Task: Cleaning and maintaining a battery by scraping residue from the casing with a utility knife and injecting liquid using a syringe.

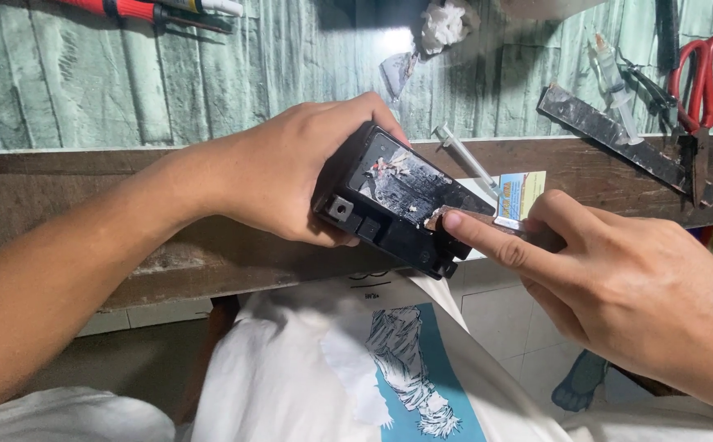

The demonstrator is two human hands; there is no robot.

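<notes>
Firmly grip the black cartridge [397, 200] in your left hand [287, 176]. Keep your right hand [618, 286] curled, forefinger pressing its label's peeling edge flat.

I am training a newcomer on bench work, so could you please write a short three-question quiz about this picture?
1. True or false: the left hand holds the black cartridge.
2. What does the right hand press on the cartridge? A) its index fingertip B) a hammer C) the scissors
3. Name the red-handled tool lying at the far right of the bench.

Key
1. True: its grip wraps the cartridge's left end.
2. A: the index fingertip rests on the cartridge's face, with a thin blade-like tool beside it.
3. The scissors.
</notes>
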